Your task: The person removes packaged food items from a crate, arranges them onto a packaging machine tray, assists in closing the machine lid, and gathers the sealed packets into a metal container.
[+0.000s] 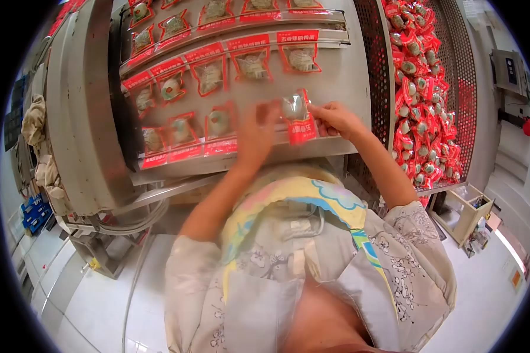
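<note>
My right hand [339, 119] pinches the edge of a clear and red packet [294, 107] with a pale egg inside, held above the steel plate [347, 88]. Close by on its left is my left hand [255, 136], blurred by motion, so I cannot make out its fingers or whether it touches the packet. Left of it, a front row of egg packets lies with red ends toward me, among them one packet [218, 122]. Another row lies farther back, its red ends pointing away, with a packet [252, 63] near its middle.
A metal bar [235, 56] crosses the plate behind the second row, with more packets beyond. On the right stands a perforated metal bin [383, 88] beside a heap of red egg packets [421, 100]. A large steel machine part [79, 117] borders the left side.
</note>
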`<state>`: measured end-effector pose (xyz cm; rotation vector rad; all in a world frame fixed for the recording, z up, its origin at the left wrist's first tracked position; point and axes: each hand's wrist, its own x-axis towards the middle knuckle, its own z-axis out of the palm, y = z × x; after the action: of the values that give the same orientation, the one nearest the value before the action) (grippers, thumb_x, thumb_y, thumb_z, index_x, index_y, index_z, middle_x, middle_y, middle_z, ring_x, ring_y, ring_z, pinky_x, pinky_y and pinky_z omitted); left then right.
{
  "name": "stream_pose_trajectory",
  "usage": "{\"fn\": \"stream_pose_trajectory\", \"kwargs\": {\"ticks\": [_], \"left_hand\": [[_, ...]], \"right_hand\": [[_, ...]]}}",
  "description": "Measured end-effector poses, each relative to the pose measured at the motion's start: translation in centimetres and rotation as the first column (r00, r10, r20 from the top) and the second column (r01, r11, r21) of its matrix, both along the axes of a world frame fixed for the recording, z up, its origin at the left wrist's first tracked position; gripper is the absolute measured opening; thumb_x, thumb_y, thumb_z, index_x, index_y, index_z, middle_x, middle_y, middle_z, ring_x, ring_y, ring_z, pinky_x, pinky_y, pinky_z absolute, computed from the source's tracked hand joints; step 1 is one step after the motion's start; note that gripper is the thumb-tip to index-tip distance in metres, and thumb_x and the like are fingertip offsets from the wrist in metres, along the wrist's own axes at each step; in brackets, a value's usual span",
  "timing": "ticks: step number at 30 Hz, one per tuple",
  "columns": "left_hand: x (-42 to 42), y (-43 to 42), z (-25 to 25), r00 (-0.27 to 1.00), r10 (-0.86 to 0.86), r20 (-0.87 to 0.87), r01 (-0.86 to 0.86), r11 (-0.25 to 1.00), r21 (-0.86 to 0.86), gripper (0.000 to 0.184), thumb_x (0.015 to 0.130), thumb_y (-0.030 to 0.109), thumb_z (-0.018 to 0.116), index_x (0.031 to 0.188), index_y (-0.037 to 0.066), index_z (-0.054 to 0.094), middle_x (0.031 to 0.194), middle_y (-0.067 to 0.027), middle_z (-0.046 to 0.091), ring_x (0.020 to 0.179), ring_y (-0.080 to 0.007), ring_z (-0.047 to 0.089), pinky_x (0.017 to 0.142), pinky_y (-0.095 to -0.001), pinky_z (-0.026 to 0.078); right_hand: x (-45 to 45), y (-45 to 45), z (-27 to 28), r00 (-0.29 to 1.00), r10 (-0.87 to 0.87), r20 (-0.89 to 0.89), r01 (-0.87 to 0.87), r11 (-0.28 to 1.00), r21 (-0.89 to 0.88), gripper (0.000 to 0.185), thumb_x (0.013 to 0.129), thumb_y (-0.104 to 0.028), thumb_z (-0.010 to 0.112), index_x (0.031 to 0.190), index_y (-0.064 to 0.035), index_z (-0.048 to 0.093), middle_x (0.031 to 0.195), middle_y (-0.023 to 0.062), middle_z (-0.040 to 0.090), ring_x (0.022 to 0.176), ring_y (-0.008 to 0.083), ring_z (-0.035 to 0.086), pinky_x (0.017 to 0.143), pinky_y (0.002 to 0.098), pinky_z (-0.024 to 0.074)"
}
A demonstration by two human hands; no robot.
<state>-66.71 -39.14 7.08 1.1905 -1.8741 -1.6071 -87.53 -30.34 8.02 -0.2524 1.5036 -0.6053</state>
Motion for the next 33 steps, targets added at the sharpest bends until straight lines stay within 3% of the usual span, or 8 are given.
{"fn": "stream_pose_trajectory", "kwargs": {"ticks": [2, 9, 16, 23, 27, 29, 31, 33], "left_hand": [[0.0, -1.1, -0.1, 0.978, -0.048, 0.204, -0.008, 0.964, 0.267, 0.044, 0.086, 0.022, 0.067, 0.118, -0.005, 0.05, 0.091, -0.0076, 0.062, 0.07, -0.0089, 0.059, 0.054, -0.0221, 0.044], [-1.9, -3.6, 0.9, 0.942, -0.307, 0.137, 0.052, 0.536, 0.842, 0.033, 0.083, 0.029, 0.072, 0.1, 0.004, 0.06, 0.08, 0.0018, 0.061, 0.057, -0.0002, 0.049, 0.041, -0.0138, 0.031], [-2.8, -3.8, 3.3, 0.949, -0.305, 0.076, 0.077, 0.46, 0.885, 0.022, 0.081, 0.023, 0.075, 0.095, 0.011, 0.062, 0.082, 0.0051, 0.063, 0.056, 0.0017, 0.048, 0.039, -0.0111, 0.029], [-0.3, -6.6, 2.4, 0.924, -0.381, 0.02, 0.168, 0.455, 0.875, 0.027, 0.076, 0.013, 0.077, 0.098, 0.01, 0.06, 0.074, 0.0046, 0.061, 0.052, 0.0014, 0.042, 0.04, -0.0141, 0.022], [2.2, -7.8, -0.3, 0.866, -0.476, 0.155, 0.416, 0.857, 0.305, 0.035, 0.074, 0.011, 0.076, 0.103, 0.002, 0.057, 0.068, 0.0026, 0.057, 0.057, -0.0051, 0.049, 0.05, -0.0204, 0.037], [2.6, -7.5, 0.3, 0.799, -0.457, 0.391, 0.499, 0.867, -0.005, 0.04, 0.073, 0.011, 0.073, 0.108, 0.005, 0.055, 0.072, -0.0072, 0.062, 0.063, -0.0209, 0.06, 0.06, -0.0336, 0.046], [2.9, -6.9, 0.2, 0.762, -0.329, 0.558, 0.556, 0.774, -0.303, 0.041, 0.074, 0.012, 0.072, 0.111, 0.009, 0.055, 0.077, -0.0118, 0.065, 0.069, -0.0288, 0.063, 0.063, -0.0403, 0.049], [3.1, -6.8, -0.1, 0.694, -0.298, 0.655, 0.592, 0.755, -0.283, 0.04, 0.075, 0.016, 0.071, 0.111, 0.012, 0.054, 0.082, -0.0126, 0.066, 0.081, -0.0352, 0.063, 0.068, -0.0478, 0.048]], "right_hand": [[0.4, 0.1, -0.1, 0.997, 0.047, -0.055, -0.049, 0.998, -0.033, 0.034, 0.09, -0.041, 0.061, 0.081, -0.008, 0.062, 0.055, -0.0017, 0.054, 0.042, 0.004, 0.046, 0.036, 0.0183, 0.0259], [-0.1, -0.4, -0.6, 0.978, 0.037, 0.204, -0.013, 0.993, -0.113, 0.021, 0.088, -0.03, 0.066, 0.086, -0.0099, 0.062, 0.058, -0.003, 0.052, 0.044, 0.0027, 0.042, 0.038, 0.0188, 0.0254], [-0.4, -0.2, -0.6, 0.928, -0.019, 0.373, 0.083, 0.984, -0.157, 0.016, 0.087, -0.022, 0.068, 0.093, -0.0097, 0.061, 0.064, -0.0046, 0.056, 0.049, 0.0008, 0.047, 0.04, 0.0154, 0.0293], [1.5, -1.1, 0.0, 0.954, 0.022, 0.298, 0.033, 0.983, -0.179, 0.014, 0.086, -0.02, 0.069, 0.088, -0.0092, 0.06, 0.064, -0.0047, 0.056, 0.05, 0.0009, 0.048, 0.041, 0.0163, 0.0307], [2.5, -2.1, -0.5, 0.977, 0.113, -0.179, -0.161, 0.947, -0.278, 0.019, 0.083, -0.02, 0.07, 0.081, -0.0039, 0.06, 0.063, 0.0016, 0.058, 0.055, 0.0073, 0.051, 0.048, 0.0246, 0.0388], [4.1, -2.7, -1.6, 0.826, 0.113, -0.553, -0.351, 0.87, -0.346, 0.023, 0.082, -0.02, 0.071, 0.08, -0.0004, 0.059, 0.064, 0.0066, 0.059, 0.058, 0.0134, 0.054, 0.053, 0.0297, 0.0424], [5.2, -2.9, -2.7, 0.762, 0.055, -0.645, -0.358, 0.866, -0.349, 0.025, 0.082, -0.017, 0.069, 0.078, 0.0025, 0.054, 0.06, 0.0036, 0.049, 0.057, 0.0109, 0.041, 0.054, 0.0303, 0.0379], [5.8, -3.0, -3.5, 0.742, 0.024, -0.67, -0.354, 0.862, -0.362, 0.025, 0.082, -0.016, 0.069, 0.078, 0.0023, 0.053, 0.06, 0.0034, 0.047, 0.058, 0.0111, 0.04, 0.054, 0.0307, 0.0381]]}}
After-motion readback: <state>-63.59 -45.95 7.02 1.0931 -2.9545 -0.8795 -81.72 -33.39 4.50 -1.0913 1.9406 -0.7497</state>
